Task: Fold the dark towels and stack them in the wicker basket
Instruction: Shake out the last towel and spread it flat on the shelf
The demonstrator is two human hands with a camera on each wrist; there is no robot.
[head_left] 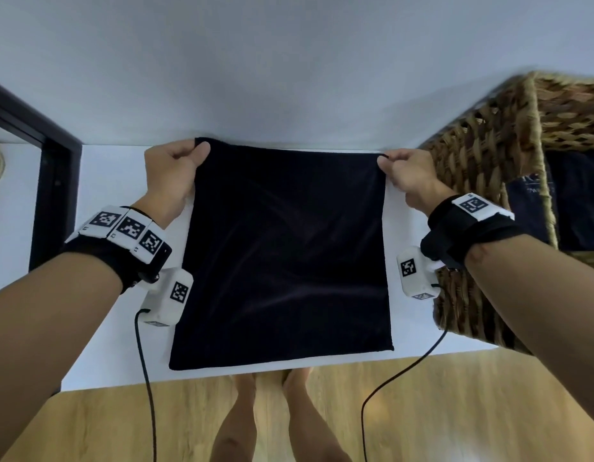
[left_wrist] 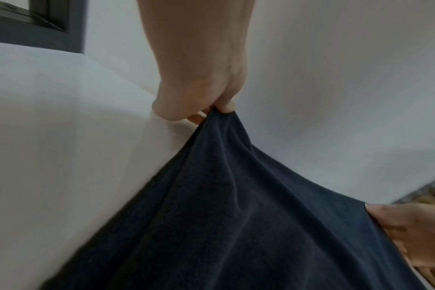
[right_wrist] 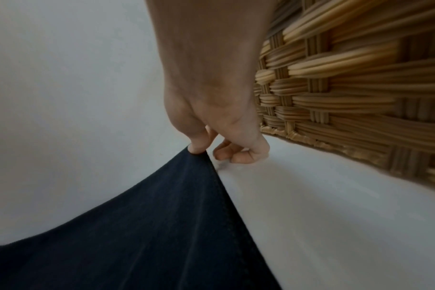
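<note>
A dark navy towel (head_left: 285,255) lies spread over the white table (head_left: 115,328), its near edge close to the table's front. My left hand (head_left: 175,168) pinches the towel's far left corner (left_wrist: 216,113) between thumb and fingers. My right hand (head_left: 405,171) pinches the far right corner (right_wrist: 197,153), lifted a little off the table. The wicker basket (head_left: 482,168) stands just right of my right hand, its woven wall (right_wrist: 348,88) close beside it. Dark folded cloth (head_left: 572,201) lies inside the basket.
A pale wall (head_left: 289,78) rises right behind the table's far edge. A dark frame (head_left: 52,181) stands at the table's left end. Wooden floor (head_left: 455,411) and my bare feet show below the front edge. Sensor cables (head_left: 145,378) hang from both wrists.
</note>
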